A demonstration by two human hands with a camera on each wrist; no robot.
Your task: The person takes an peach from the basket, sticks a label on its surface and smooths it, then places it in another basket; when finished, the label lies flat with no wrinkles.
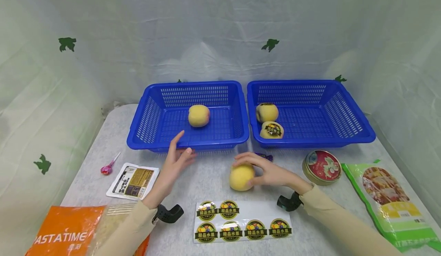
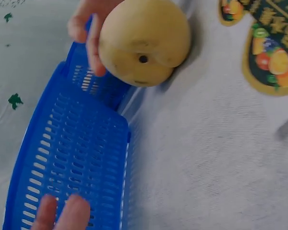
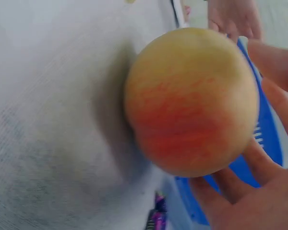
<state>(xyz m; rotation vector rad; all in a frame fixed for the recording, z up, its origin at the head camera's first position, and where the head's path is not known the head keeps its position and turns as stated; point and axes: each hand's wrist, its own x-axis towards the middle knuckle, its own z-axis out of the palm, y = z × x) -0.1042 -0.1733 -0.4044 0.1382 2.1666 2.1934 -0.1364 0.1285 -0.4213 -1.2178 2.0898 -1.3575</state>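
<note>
A yellow peach [image 1: 240,178] with a red blush [image 3: 182,115] on one side sits on the table in front of the baskets. My right hand [image 1: 272,171] holds it, fingers curled over its far side and thumb against its near right side. To the left, my left hand [image 1: 173,169] hovers by the front rim of the left blue basket [image 1: 187,147], fingers spread and holding nothing. Just nearer than the peach lies a white sheet [image 1: 262,209] of round black-and-gold fruit stickers [image 1: 231,231].
One peach [image 1: 198,115] lies in the left basket. The right blue basket [image 1: 310,145] holds two, one peach [image 1: 272,130] showing a sticker. Around the table are a lollipop [image 1: 107,168], a white packet [image 1: 133,181], an orange pasta bag [image 1: 65,229], a round tin [image 1: 322,167] and a green bag [image 1: 392,206].
</note>
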